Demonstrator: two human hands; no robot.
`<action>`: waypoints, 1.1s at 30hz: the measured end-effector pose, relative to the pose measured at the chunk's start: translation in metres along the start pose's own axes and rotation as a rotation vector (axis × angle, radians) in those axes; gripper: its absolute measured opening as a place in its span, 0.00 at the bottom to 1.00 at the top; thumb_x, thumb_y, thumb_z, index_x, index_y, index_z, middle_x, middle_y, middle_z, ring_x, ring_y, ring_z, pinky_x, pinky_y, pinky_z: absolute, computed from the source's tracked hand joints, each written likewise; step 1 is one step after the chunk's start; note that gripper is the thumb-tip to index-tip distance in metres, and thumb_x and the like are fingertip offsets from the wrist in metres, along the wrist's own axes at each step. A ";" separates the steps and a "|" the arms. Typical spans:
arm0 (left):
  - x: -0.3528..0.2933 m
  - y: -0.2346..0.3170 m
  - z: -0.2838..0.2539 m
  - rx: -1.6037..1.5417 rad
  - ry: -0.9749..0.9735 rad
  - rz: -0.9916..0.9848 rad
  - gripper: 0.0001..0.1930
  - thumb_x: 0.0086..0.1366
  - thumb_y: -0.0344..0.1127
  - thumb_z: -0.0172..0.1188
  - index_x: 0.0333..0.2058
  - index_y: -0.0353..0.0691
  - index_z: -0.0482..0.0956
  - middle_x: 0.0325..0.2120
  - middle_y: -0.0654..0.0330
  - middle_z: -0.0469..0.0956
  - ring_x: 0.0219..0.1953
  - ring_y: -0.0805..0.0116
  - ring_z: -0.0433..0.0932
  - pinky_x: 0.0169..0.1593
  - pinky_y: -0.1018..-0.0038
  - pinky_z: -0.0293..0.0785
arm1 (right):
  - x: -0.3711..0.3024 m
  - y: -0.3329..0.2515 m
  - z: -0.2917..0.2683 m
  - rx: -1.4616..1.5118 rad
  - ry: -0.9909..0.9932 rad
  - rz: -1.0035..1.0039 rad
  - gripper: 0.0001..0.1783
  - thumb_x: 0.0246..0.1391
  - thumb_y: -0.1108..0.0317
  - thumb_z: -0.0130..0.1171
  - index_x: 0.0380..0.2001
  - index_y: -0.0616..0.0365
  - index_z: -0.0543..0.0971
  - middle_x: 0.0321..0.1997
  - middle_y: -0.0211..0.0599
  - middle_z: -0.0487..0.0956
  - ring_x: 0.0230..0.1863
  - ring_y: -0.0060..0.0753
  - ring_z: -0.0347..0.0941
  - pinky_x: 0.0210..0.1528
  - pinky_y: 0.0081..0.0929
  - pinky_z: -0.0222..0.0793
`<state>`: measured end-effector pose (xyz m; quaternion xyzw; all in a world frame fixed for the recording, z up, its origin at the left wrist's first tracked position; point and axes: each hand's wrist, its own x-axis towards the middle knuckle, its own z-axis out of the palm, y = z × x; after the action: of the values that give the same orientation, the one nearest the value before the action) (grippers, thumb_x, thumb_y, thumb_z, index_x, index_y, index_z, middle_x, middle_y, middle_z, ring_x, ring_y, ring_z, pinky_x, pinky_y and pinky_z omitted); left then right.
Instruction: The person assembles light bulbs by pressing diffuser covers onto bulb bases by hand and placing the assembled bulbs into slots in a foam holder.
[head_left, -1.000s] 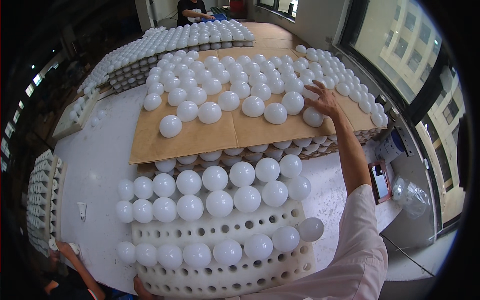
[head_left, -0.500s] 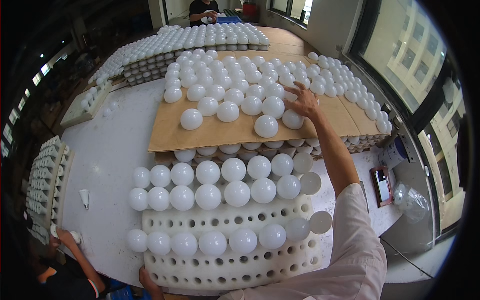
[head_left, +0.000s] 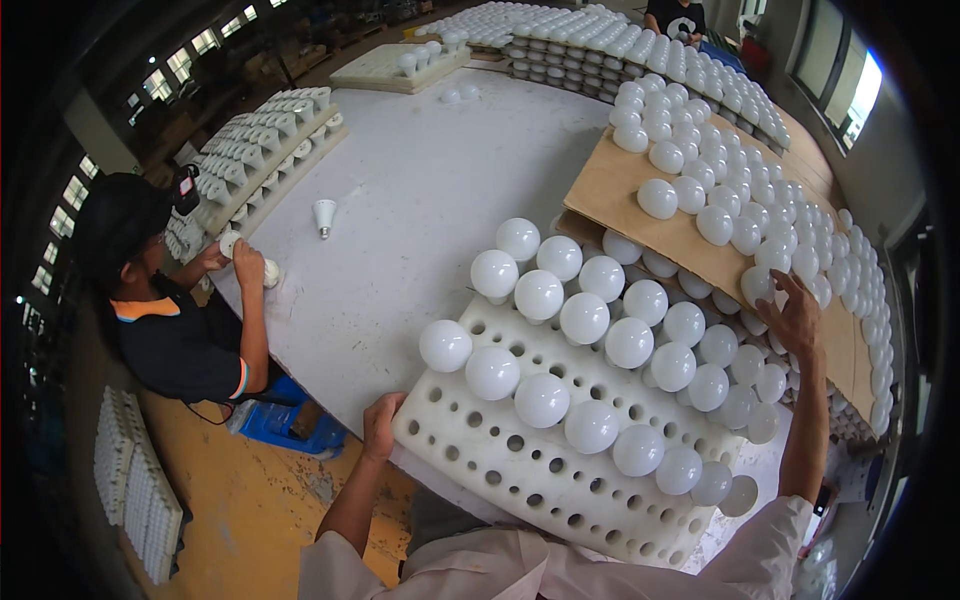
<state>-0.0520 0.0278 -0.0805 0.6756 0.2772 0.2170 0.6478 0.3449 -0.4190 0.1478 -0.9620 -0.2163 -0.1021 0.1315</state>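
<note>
My left hand (head_left: 382,425) is closed on the left corner of a white foam tray (head_left: 470,440) with rows of round holes. Several round white bulb globes (head_left: 541,400) stand in rows on that tray, while its near holes are bare. My right hand (head_left: 797,315) reaches to a brown cardboard sheet (head_left: 625,185) covered with loose white bulb domes. Its thumb and fingers are bent around one dome (head_left: 757,285) near the sheet's front edge. The palm side is partly hidden.
Under the cardboard sit more globes (head_left: 660,263). A single bulb (head_left: 324,218) lies on the grey table (head_left: 400,170). At left, a co-worker (head_left: 190,310) handles white round parts beside stacked trays (head_left: 250,160). Another person (head_left: 676,18) is at the far end, behind piled bulbs (head_left: 600,50).
The head view has swung left, so the tray and cardboard appear tilted and farther right. My right hand has moved toward the cardboard's front edge. My left hand stays at the tray's corner.
</note>
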 end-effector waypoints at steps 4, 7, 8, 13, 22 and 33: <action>0.044 0.019 0.000 0.063 -0.032 0.031 0.17 0.68 0.39 0.52 0.43 0.27 0.76 0.38 0.54 0.80 0.40 0.69 0.78 0.44 0.74 0.74 | -0.001 -0.007 0.010 -0.095 0.026 0.008 0.33 0.41 0.62 0.66 0.53 0.57 0.70 0.48 0.44 0.76 0.47 0.47 0.74 0.51 0.39 0.68; 0.105 0.035 -0.010 0.330 0.064 0.099 0.16 0.61 0.35 0.61 0.44 0.29 0.76 0.41 0.50 0.80 0.41 0.66 0.79 0.45 0.74 0.74 | 0.002 -0.014 0.016 -0.117 -0.008 0.090 0.35 0.40 0.63 0.65 0.54 0.57 0.68 0.49 0.46 0.76 0.47 0.49 0.74 0.51 0.40 0.67; 0.131 0.039 -0.011 0.424 0.101 0.144 0.18 0.59 0.35 0.62 0.44 0.30 0.76 0.43 0.48 0.79 0.41 0.64 0.79 0.46 0.73 0.74 | 0.003 0.012 0.023 -0.161 0.084 -0.017 0.35 0.40 0.63 0.66 0.55 0.56 0.68 0.49 0.49 0.76 0.40 0.47 0.76 0.47 0.40 0.69; 0.274 0.041 -0.073 0.717 0.468 0.033 0.30 0.55 0.45 0.63 0.50 0.29 0.70 0.47 0.41 0.75 0.49 0.49 0.75 0.52 0.63 0.71 | -0.008 -0.008 0.014 0.300 0.104 0.118 0.40 0.40 0.63 0.63 0.60 0.55 0.65 0.45 0.41 0.75 0.26 0.27 0.69 0.32 0.28 0.67; 0.401 0.005 -0.126 1.008 0.647 -0.110 0.26 0.56 0.49 0.63 0.40 0.27 0.73 0.42 0.45 0.74 0.46 0.48 0.74 0.50 0.60 0.72 | -0.141 0.034 -0.001 1.504 0.174 0.167 0.33 0.60 0.55 0.49 0.63 0.59 0.56 0.51 0.42 0.70 0.36 0.26 0.70 0.29 0.22 0.70; 0.358 0.005 -0.094 0.740 0.320 0.040 0.22 0.60 0.42 0.60 0.46 0.29 0.71 0.42 0.45 0.76 0.47 0.52 0.76 0.49 0.63 0.73 | -0.204 -0.081 -0.006 1.279 0.206 0.235 0.51 0.29 0.41 0.76 0.48 0.59 0.59 0.43 0.43 0.70 0.22 0.25 0.73 0.17 0.18 0.72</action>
<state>0.1564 0.3336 -0.0927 0.8262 0.4208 0.2178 0.3049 0.1279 -0.4297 0.1187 -0.6967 -0.1143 -0.0299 0.7075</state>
